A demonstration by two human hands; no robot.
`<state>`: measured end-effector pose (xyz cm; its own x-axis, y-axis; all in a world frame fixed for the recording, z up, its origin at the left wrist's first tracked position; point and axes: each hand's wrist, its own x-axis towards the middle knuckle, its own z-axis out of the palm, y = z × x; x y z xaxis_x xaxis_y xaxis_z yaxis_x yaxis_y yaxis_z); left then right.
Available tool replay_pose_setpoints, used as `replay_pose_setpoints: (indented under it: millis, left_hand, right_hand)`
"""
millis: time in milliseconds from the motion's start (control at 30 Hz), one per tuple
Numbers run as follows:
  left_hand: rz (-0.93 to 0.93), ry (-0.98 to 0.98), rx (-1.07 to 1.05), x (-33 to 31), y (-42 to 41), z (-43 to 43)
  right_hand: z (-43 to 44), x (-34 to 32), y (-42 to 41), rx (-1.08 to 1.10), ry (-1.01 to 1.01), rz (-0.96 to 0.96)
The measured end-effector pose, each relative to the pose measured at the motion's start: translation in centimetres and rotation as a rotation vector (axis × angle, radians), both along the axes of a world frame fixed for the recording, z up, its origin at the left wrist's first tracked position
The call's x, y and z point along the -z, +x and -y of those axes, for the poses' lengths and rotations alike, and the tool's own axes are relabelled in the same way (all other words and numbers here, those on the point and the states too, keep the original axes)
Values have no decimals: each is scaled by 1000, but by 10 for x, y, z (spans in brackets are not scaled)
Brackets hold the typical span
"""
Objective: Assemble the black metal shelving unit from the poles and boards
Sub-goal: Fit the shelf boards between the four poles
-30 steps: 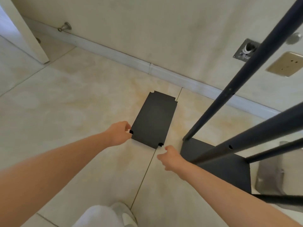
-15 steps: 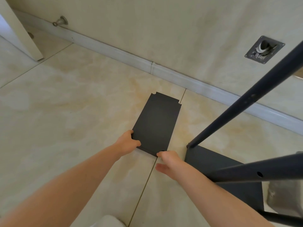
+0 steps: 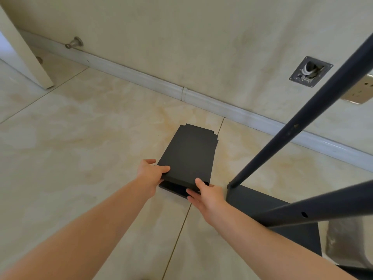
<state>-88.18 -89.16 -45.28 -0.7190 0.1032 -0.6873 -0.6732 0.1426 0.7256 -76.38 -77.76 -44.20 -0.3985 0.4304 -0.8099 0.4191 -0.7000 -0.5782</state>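
I note the left hand (image 3: pixel 150 172) and right hand (image 3: pixel 205 196) each gripping the near edge of the black board (image 3: pixel 189 154), its near end raised off the floor (image 3: pixel 80 158), just left of the upright poles (image 3: pixel 302 122).

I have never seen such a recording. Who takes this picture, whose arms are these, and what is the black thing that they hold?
There is no machine here. A person wears a camera on the head, so the single view looks forward and down along their own bare arms. The left hand and the right hand each grip the near end of a black metal shelf board, thumbs on top; that end seems raised slightly off the tiled floor. To the right stands the partly built shelving unit: dark poles rising from a second black board. Behind is a wall with a socket and a doorstop.
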Motion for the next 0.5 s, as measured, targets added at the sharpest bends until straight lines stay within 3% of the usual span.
replay_pose_setpoints:
  millis: [233, 500]
  left_hand:
    - [27, 153, -26, -27, 6, 16]
    - [-36, 270, 58, -90, 21, 58]
  right_hand:
    - [1, -48, -1, 91, -138, -104]
    - [19, -125, 15, 13, -56, -250]
